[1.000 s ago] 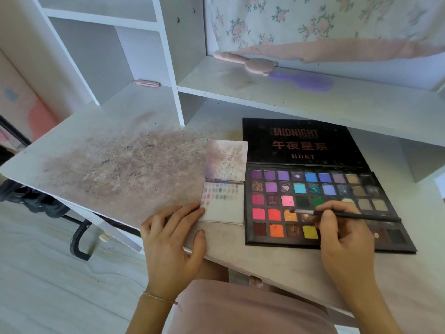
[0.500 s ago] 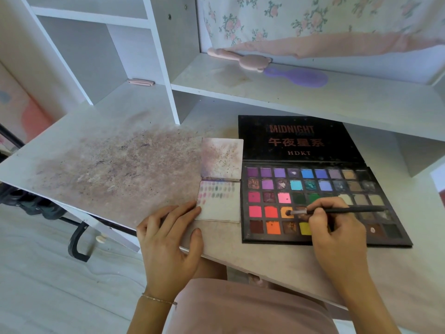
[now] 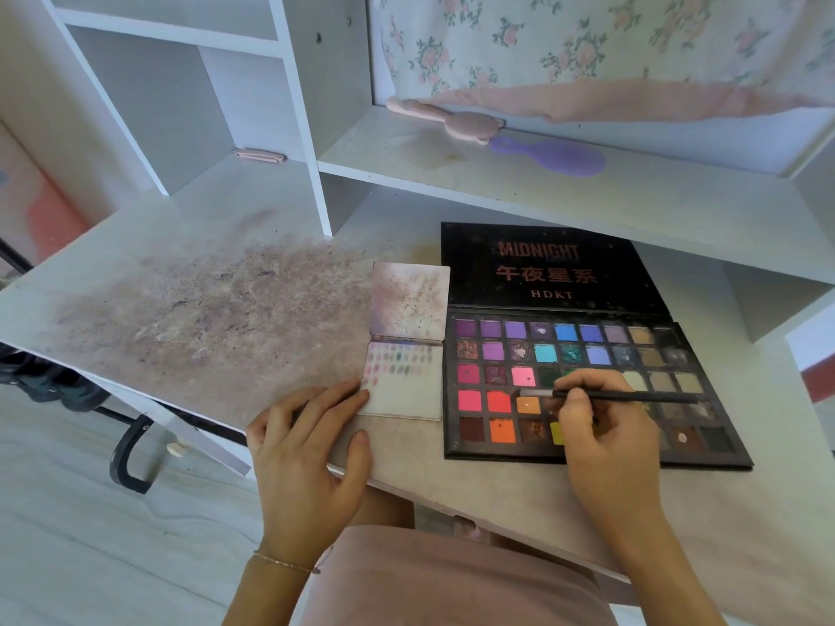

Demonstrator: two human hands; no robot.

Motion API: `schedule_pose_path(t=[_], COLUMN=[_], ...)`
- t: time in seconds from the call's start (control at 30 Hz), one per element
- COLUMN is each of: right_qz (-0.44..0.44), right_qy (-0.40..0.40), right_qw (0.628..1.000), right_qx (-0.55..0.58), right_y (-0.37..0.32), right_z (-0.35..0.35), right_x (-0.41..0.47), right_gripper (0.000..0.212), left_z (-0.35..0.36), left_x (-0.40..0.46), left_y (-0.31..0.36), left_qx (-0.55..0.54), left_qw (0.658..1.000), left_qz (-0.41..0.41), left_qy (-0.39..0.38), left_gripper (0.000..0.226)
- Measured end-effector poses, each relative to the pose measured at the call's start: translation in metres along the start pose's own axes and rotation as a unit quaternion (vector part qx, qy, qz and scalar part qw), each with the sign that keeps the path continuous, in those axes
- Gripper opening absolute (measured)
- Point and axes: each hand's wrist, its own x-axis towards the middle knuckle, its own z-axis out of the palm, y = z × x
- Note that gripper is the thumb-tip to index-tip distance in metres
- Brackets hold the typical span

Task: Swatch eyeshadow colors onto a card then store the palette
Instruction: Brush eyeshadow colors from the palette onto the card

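The open eyeshadow palette (image 3: 583,386) is lying flat on the tabletop (image 3: 203,318), right of the middle, with its black lid (image 3: 551,268) folded back toward the far side and showing the words MIDNIGHT and HDKT. Its pans are sitting in rows running from purples and blues at the far edge through pinks and reds to orange, yellow and browns at the near edge. The right hand (image 3: 601,440) is resting over the near middle of the palette, with its fingers curled around a thin black brush (image 3: 619,396). The brush is lying nearly level, its pale tip (image 3: 524,393) pointing left and sitting just above the orange pan (image 3: 527,405) beside the red ones; whether the tip is touching the powder cannot be told. Touching the palette's left edge is the swatch card (image 3: 404,384), a small fold-out piece whose far half (image 3: 410,301) is looking stained and speckled, while its near half is carrying several short rows of faint pink, green and purple dabs near its top. The left hand (image 3: 307,449) is lying relaxed and flat at the near edge of the tabletop, with its fingertips (image 3: 361,394) pressing on the card's near left corner. A thin bracelet (image 3: 284,562) is circling that wrist. On the far shelf (image 3: 632,196), a pink brush (image 3: 447,119) and a purple brush (image 3: 551,155) are lying side by side.
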Motion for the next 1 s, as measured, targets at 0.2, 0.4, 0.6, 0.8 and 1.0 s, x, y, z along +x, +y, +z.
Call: schedule_pose_path(t=[0.2, 0.4, 0.6, 0.8, 1.0], right_qz=[-0.010, -0.020, -0.011, -0.020, -0.021], right_qy=[-0.074, -0.118, -0.131, -0.157, -0.174], right_qw=[0.997, 0.992, 0.991, 0.987, 0.985], right_qx=[0.031, 0.036, 0.030, 0.019, 0.003], right_y=[-0.016, -0.028, -0.025, -0.027, -0.027], right_z=[0.042, 0.074, 0.076, 0.076, 0.076], right_x=[0.006, 0.010, 0.010, 0.010, 0.010], right_gripper=[0.017, 0.023, 0.022, 0.024, 0.025], left_z=[0.002, 0.003, 0.005, 0.007, 0.008], left_x=[0.001, 0.000, 0.000, 0.000, 0.000], left_y=[0.001, 0.000, -0.001, -0.001, -0.001], left_qx=[-0.007, -0.008, -0.011, -0.014, -0.015], left_qw=[1.000, 1.000, 0.999, 0.998, 0.998], left_qz=[0.000, 0.009, 0.014, 0.014, 0.019], left_qy=[0.018, 0.022, 0.039, 0.051, 0.059], left_gripper=[0.033, 0.032, 0.032, 0.031, 0.030])
